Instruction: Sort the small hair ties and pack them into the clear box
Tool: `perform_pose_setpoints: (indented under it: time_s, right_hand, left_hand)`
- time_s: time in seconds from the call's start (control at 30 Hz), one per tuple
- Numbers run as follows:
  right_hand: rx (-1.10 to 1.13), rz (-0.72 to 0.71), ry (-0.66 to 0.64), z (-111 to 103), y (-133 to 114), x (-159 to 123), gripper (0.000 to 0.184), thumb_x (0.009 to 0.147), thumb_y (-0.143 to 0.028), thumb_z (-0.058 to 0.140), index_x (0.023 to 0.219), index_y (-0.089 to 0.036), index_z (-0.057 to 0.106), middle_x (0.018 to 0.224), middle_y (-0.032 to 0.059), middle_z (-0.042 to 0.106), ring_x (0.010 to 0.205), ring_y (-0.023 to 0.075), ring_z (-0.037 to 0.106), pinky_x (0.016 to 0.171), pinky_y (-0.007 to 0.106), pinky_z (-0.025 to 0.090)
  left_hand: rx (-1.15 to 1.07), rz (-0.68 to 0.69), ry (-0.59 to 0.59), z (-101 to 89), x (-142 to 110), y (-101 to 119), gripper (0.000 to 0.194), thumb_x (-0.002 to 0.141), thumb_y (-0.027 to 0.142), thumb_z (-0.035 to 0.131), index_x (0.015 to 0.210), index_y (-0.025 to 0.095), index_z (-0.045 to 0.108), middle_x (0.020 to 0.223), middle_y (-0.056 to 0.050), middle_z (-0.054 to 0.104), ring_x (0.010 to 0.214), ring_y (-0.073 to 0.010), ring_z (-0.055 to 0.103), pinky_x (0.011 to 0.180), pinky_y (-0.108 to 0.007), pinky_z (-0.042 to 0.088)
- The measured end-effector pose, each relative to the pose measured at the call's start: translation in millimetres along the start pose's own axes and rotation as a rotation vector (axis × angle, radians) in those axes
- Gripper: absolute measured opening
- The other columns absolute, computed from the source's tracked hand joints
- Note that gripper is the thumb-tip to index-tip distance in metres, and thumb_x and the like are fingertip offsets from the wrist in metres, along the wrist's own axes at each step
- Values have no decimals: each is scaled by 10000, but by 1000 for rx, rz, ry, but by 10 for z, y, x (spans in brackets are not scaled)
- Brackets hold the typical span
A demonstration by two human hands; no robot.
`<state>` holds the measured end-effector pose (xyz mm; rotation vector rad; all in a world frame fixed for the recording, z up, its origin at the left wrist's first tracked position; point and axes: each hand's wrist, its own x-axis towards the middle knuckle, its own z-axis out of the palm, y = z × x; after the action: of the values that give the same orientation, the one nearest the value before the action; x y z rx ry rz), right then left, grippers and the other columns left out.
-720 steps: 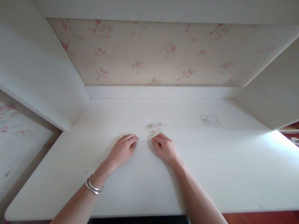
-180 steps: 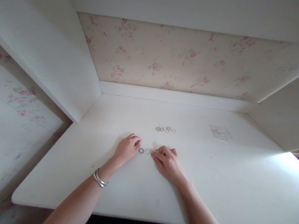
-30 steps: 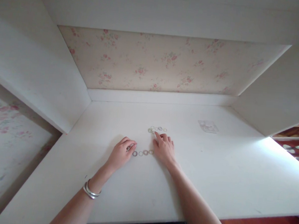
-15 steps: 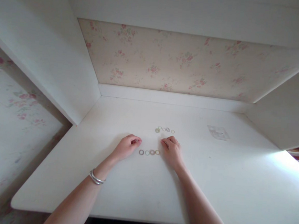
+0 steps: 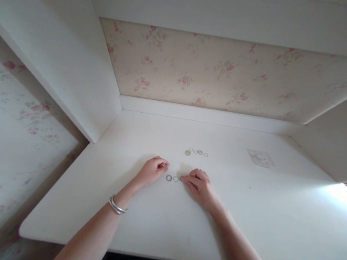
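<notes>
A short row of rings lies on the white desk: a darker, thicker ring (image 5: 169, 178), then a thin pale ring (image 5: 176, 179). At the row's right end, my right hand (image 5: 199, 186) has its thumb and fingertips closed at a ring (image 5: 181, 178), mostly hidden by them. My left hand (image 5: 154, 170) rests on its side just behind and left of the row, thumb and fingers pinched together. Something small may be between its fingertips, too small to make out. Farther back lies a loose group of thin rings (image 5: 200, 152), with a thicker yellowish ring (image 5: 187, 152) at its left.
On the desk (image 5: 142, 223) a clear plastic bag (image 5: 260, 158) lies flat at the right. A white side panel (image 5: 102, 112) stands at the left, and a floral-papered back wall (image 5: 202, 68) lies behind. Two silver bangles (image 5: 117, 205) circle my left wrist.
My right hand has come toward me and left, from behind the row onto its right end, covering rings there. My left hand keeps its pinch. The view has shifted slightly.
</notes>
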<state>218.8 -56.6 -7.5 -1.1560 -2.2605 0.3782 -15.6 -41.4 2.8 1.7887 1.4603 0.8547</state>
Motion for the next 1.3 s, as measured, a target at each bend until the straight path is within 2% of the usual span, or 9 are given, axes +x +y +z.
perform_pose_setpoints:
  time_s: [0.23, 0.37, 0.47, 0.6, 0.77, 0.83, 0.9, 1.1, 1.3]
  right_hand:
    - [-14, -38, -5, 32, -4, 0, 198, 893, -302, 516, 909, -269, 711, 801, 30, 558, 724, 135, 496, 707, 287, 371]
    - [15, -7, 42, 29, -11, -4, 186, 884, -317, 531, 901, -286, 713, 795, 22, 564, 718, 131, 512, 710, 282, 380]
    - [69, 89, 120, -3, 29, 24, 212, 893, -328, 504, 884, -257, 704, 818, 27, 587, 744, 134, 546, 719, 270, 404]
    - [36, 311, 244, -58, 208, 157, 253, 894, -336, 459, 885, -218, 682, 819, 28, 606, 709, 129, 565, 661, 245, 418]
    - [-195, 408, 135, -85, 423, 420, 284, 884, -310, 444, 1090, -261, 634, 919, 37, 618, 757, 147, 578, 689, 258, 402]
    - [-268, 413, 85, -74, 451, 504, 294, 884, -309, 448, 1117, -276, 623, 932, 44, 613, 769, 155, 573, 684, 262, 392]
    - [-304, 410, 57, -54, 458, 555, 273, 892, -310, 438, 1053, -269, 655, 926, 51, 605, 783, 161, 564, 674, 263, 383]
    - [-249, 414, 65, 18, 435, 501, 255, 894, -256, 434, 861, -207, 682, 901, 66, 585, 814, 165, 548, 699, 265, 393]
    - [5, 239, 125, 3, 114, 218, 232, 912, -282, 431, 894, -204, 649, 866, 45, 574, 786, 149, 550, 715, 265, 428]
  left_hand:
    - [0, 2, -15, -12, 1, 27, 195, 824, 288, 526, 880, 191, 685, 882, -28, 657, 778, -142, 593, 737, -248, 453]
    - [10, -1, -18, -20, -2, 33, 205, 830, 299, 518, 885, 192, 684, 870, -26, 657, 783, -146, 594, 738, -252, 450]
    - [4, -14, -28, -18, 1, 24, 218, 833, 318, 516, 899, 196, 683, 882, -26, 660, 794, -151, 595, 737, -256, 451]
    - [-14, -32, -27, -1, 11, -5, 214, 827, 318, 522, 902, 199, 683, 903, -23, 668, 813, -155, 602, 748, -258, 453]
    - [-9, -21, -13, 9, 14, -21, 213, 822, 318, 527, 897, 197, 685, 893, -23, 679, 808, -158, 606, 745, -259, 456]
    - [-14, -19, -9, 3, 13, -16, 219, 823, 322, 525, 900, 194, 684, 888, -24, 682, 802, -157, 608, 743, -258, 458]
    - [-25, -20, -9, -4, 13, -12, 225, 825, 325, 522, 904, 191, 684, 881, -24, 683, 792, -156, 608, 740, -256, 459]
    - [-25, -19, -22, -6, 21, -19, 226, 826, 332, 520, 902, 195, 684, 884, -22, 681, 794, -153, 607, 740, -254, 455]
    - [0, 1, -21, -1, 33, -15, 219, 823, 319, 517, 894, 202, 687, 871, -19, 682, 791, -152, 610, 727, -249, 454]
